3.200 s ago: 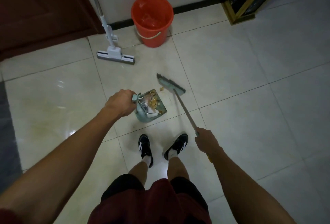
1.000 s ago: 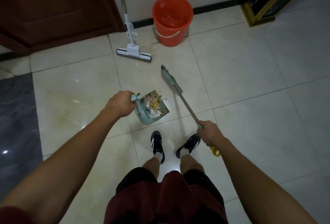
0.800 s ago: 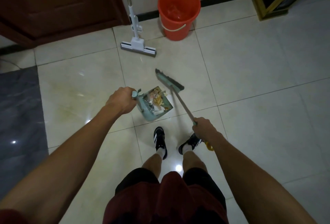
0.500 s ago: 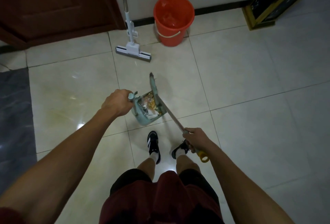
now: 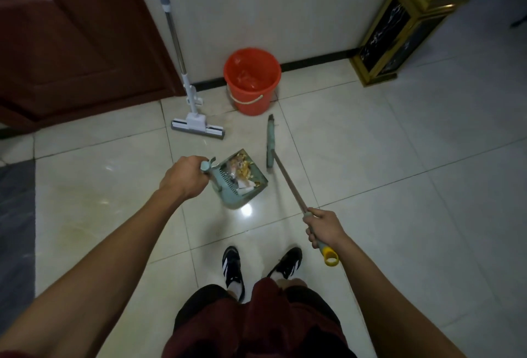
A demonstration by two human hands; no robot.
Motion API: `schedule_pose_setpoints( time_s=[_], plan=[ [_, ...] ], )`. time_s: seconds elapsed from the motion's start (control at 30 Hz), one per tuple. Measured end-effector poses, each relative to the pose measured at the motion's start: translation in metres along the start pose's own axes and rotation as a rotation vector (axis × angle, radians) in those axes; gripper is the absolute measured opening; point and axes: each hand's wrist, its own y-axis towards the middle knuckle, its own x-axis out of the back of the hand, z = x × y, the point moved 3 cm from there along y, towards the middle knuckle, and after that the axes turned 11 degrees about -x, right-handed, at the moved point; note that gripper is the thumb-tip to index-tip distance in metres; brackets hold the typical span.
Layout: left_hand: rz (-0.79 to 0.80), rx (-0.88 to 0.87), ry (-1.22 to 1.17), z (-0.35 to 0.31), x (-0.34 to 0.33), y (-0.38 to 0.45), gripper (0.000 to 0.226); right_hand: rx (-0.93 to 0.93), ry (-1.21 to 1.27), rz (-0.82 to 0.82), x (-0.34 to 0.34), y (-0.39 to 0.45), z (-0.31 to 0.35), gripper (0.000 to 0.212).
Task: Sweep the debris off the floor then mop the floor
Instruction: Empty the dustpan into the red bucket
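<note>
Broom head [image 5: 270, 141]: moved off the dustpan [image 5: 239, 179] mouth; now apart on its right, pointing toward the bucket [image 5: 252, 81].
Right hand [image 5: 325, 228]: shifted outward, handle angled more steeply.

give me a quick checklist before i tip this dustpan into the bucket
1. Debris sits inside the dustpan: ok.
2. Left hand has a closed grip on the dustpan handle: ok.
3. Right hand has a closed grip on the broom handle, broom head clear of the dustpan mouth: ok.
4. Floor tiles around the dustpan free of visible leftover scraps: ok, though dim light could hide fine bits.
5. Red bucket open and reachable ahead: ok; whether it holds water or a liner: cannot tell.
6. Mop leaning at the wall, out of the path to the bucket: ok.
</note>
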Motion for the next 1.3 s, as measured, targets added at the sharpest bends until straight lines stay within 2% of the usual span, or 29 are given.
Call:
schedule_pose_setpoints(
  time_s=[0.1, 0.23, 0.3, 0.43, 0.53, 0.7, 0.83, 1.03, 1.3],
  plan=[
    [-0.047, -0.017, -0.034, -0.032, 0.014, 0.01, 0.007, 0.037, 0.017, -0.042, 0.028, 0.003, 0.015, 0.041],
    [-0.112, -0.09, -0.096, -0.081, 0.034, 0.022, 0.011, 0.089, 0.025, -0.08, 0.073, 0.007, 0.042, 0.049],
    [-0.153, -0.123, -0.112, -0.105, 0.047, 0.03, 0.004, 0.116, 0.018, -0.092, 0.096, 0.01, 0.054, 0.046],
    [-0.225, -0.128, -0.148, -0.145, 0.073, 0.043, 0.019, 0.151, 0.003, -0.115, 0.135, 0.013, 0.076, 0.041],
    [-0.288, -0.136, -0.168, -0.168, 0.09, 0.048, 0.017, 0.17, 0.008, -0.119, 0.155, 0.016, 0.089, 0.043],
    [-0.345, -0.15, -0.149, -0.195, 0.105, 0.058, 0.022, 0.202, 0.041, -0.134, 0.176, 0.018, 0.112, 0.031],
    [-0.377, -0.146, -0.147, -0.204, 0.117, 0.064, 0.016, 0.216, 0.062, -0.134, 0.183, 0.02, 0.134, 0.016],
    [-0.429, -0.11, -0.131, -0.197, 0.142, 0.079, 0.014, 0.219, 0.06, -0.118, 0.17, 0.032, 0.175, 0.012],
    [-0.491, -0.05, -0.171, -0.155, 0.193, 0.115, 0.004, 0.227, 0.059, -0.097, 0.133, 0.045, 0.248, 0.023]
  ],
)
